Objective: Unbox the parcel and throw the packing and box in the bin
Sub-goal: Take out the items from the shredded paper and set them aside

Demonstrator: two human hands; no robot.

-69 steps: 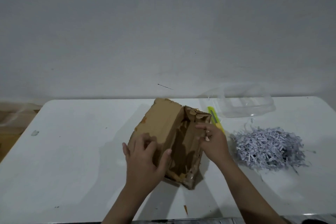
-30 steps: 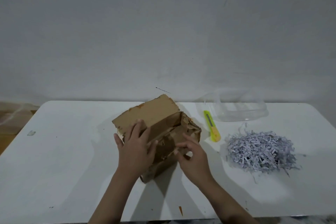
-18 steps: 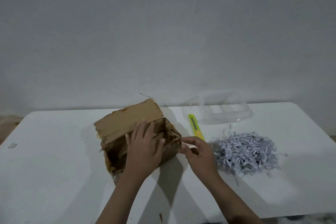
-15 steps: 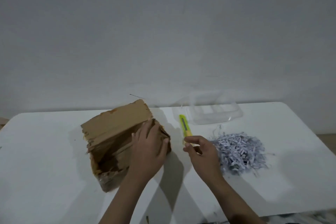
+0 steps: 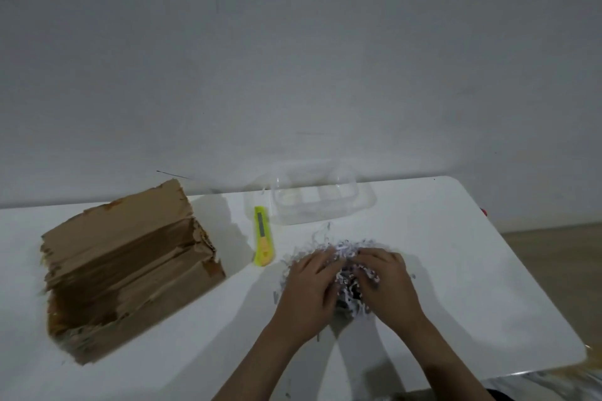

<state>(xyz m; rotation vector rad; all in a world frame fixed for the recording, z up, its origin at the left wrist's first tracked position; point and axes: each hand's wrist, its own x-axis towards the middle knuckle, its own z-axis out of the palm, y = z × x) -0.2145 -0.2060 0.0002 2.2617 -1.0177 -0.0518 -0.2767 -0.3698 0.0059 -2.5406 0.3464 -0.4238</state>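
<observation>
The torn brown cardboard box point(image 5: 130, 267) lies on its side at the left of the white table point(image 5: 472, 257), its open end facing the near left; nothing touches it. A heap of white shredded paper packing point(image 5: 350, 273) sits right of centre. My left hand point(image 5: 309, 293) and my right hand point(image 5: 387, 286) press in on the heap from both sides, fingers curled into the shreds. Most of the heap is hidden under my hands.
A yellow-green utility knife point(image 5: 263, 241) lies between the box and the shreds. A clear plastic tray point(image 5: 312, 202) rests at the table's far edge by the grey wall. Wooden floor shows past the table's right edge. No bin is in view.
My left hand let go of the box, which now lies further left. Both hands moved right onto the shredded paper and closed around it.
</observation>
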